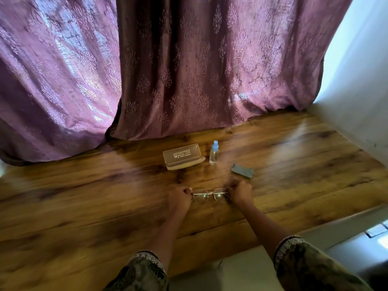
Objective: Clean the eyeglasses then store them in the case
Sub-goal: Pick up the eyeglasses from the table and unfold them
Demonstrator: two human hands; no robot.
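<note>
On wooden table (294, 164), both hands' fingers (185, 191) pinch the eyeglasses (210, 195) at either side.

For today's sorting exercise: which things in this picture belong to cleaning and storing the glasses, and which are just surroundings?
Belong: eyeglasses, case, spray bottle, grey cloth, left hand, right hand.

Surroundings: curtain, wooden table, white wall.

Just one wide head-mounted view, aimed forward and down over the wooden table (84, 196), with the curtain (189, 70) seen behind.
</note>
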